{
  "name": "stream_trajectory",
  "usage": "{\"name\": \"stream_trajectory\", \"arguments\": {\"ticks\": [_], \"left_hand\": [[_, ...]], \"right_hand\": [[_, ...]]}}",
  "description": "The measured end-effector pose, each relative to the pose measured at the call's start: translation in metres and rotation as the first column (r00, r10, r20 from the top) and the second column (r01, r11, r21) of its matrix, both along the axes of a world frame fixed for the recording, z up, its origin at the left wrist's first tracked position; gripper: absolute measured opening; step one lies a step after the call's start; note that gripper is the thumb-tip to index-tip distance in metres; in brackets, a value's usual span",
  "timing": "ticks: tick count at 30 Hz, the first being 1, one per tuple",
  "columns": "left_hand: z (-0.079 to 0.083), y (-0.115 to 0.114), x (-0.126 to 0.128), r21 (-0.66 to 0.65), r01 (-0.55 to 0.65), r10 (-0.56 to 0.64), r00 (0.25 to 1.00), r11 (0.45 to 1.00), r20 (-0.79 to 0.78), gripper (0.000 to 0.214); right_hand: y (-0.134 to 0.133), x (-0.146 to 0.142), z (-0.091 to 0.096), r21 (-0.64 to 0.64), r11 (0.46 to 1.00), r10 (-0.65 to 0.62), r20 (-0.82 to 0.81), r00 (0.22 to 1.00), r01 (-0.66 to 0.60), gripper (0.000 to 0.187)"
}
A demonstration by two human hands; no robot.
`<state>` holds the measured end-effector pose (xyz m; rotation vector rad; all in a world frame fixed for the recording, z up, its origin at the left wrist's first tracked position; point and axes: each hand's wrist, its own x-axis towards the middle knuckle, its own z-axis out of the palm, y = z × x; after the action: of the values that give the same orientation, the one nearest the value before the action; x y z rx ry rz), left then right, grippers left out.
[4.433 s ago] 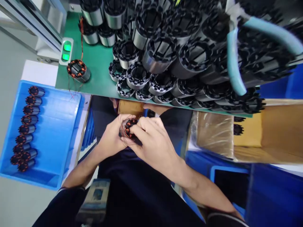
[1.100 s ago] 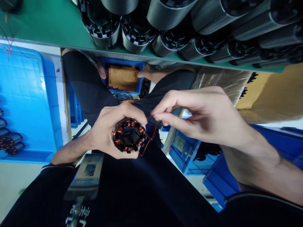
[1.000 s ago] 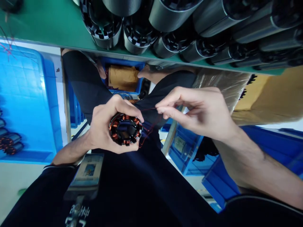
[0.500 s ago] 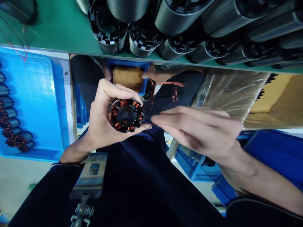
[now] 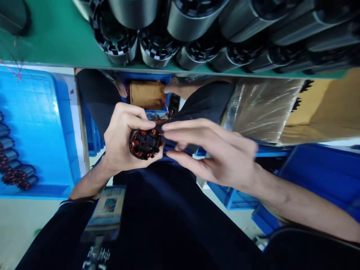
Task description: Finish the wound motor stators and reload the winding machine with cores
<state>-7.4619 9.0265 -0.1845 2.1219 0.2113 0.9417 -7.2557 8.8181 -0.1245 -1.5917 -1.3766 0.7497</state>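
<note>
My left hand (image 5: 118, 139) is wrapped round a motor stator (image 5: 145, 144), a dark ring with copper coils inside, held over my lap with its end facing up. My right hand (image 5: 215, 153) is just to the right of the stator, with its fingers stretched out and its thumb apart below them. I see nothing held between them, though the fingertips are a little blurred. They come close to the stator's right rim, and I cannot tell whether they touch it. Thin reddish wires (image 5: 168, 109) show beyond the stator.
Several metal cylinders (image 5: 159, 48) with slotted black ends stand on the green bench (image 5: 56, 41) ahead. A blue tray (image 5: 42, 112) at left holds several wound stators (image 5: 21, 174). Plastic-wrapped cardboard (image 5: 261, 108) lies at right, above blue bins (image 5: 323, 176). A brown packet (image 5: 147, 94) sits between the knees.
My right hand has come left towards the stator and its pinched fingers have spread apart. The stator has tilted slightly in my left hand. The whole view has shifted a little.
</note>
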Motion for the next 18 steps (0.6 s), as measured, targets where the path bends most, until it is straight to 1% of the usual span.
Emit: {"name": "stream_trajectory", "arguments": {"ticks": [2,4,6,8,9,10,11,12,13,14,15,16,18], "left_hand": [[0.006,-0.004,0.002,-0.068,0.070,-0.071,0.997,0.995,-0.022,0.052],[0.011,-0.008,0.001,-0.136,0.133,-0.141,0.989,0.982,-0.051,0.053],[0.013,-0.010,-0.002,-0.176,0.156,-0.170,0.983,0.972,-0.070,0.058],[0.010,-0.008,-0.006,-0.157,0.142,-0.158,0.983,0.977,-0.093,0.058],[0.007,-0.006,-0.008,-0.113,0.117,-0.130,0.985,0.987,-0.111,0.057],[0.004,-0.004,-0.010,-0.051,0.089,-0.095,0.987,0.995,-0.127,0.055],[0.001,-0.002,-0.012,0.022,0.061,-0.057,0.988,0.998,-0.142,0.054],[-0.001,-0.001,-0.014,0.098,0.039,-0.024,0.988,0.994,-0.152,0.053],[-0.002,0.000,-0.015,0.164,0.024,0.002,0.987,0.986,-0.161,0.052],[-0.003,0.000,-0.016,0.206,0.017,0.016,0.987,0.978,-0.157,0.051],[-0.002,-0.001,-0.016,0.219,0.018,0.017,0.987,0.976,-0.158,0.049],[-0.001,-0.003,-0.016,0.211,0.024,0.011,0.986,0.977,-0.165,0.047],[0.004,-0.007,-0.014,0.177,0.029,-0.003,0.990,0.984,-0.143,0.046]], "right_hand": [[0.013,-0.004,-0.005,0.039,0.999,0.041,-0.124,0.991,-0.036,0.028],[0.024,0.000,-0.023,0.038,0.994,0.111,-0.304,0.946,-0.104,0.023],[0.030,0.010,-0.049,0.019,0.989,0.140,-0.458,0.878,-0.147,0.030],[0.033,0.022,-0.073,-0.015,0.990,0.109,-0.547,0.830,-0.140,0.042],[0.034,0.027,-0.080,-0.042,0.992,0.074,-0.541,0.838,-0.115,0.046],[0.035,0.031,-0.083,-0.064,0.996,0.028,-0.490,0.871,-0.068,0.049],[0.035,0.032,-0.082,-0.080,0.997,-0.033,-0.400,0.916,0.001,0.048],[0.035,0.032,-0.075,-0.083,0.993,-0.100,-0.283,0.954,0.080,0.045],[0.034,0.029,-0.064,-0.070,0.985,-0.165,-0.163,0.973,0.156,0.042],[0.034,0.024,-0.051,-0.056,0.978,-0.206,-0.067,0.976,0.202,0.043],[0.034,0.017,-0.038,-0.049,0.978,-0.202,-0.007,0.979,0.202,0.049],[0.034,0.010,-0.025,-0.054,0.986,-0.155,0.019,0.988,0.155,0.053],[0.035,-0.004,-0.009,-0.069,0.998,-0.012,0.006,1.000,0.012,0.057]]}}
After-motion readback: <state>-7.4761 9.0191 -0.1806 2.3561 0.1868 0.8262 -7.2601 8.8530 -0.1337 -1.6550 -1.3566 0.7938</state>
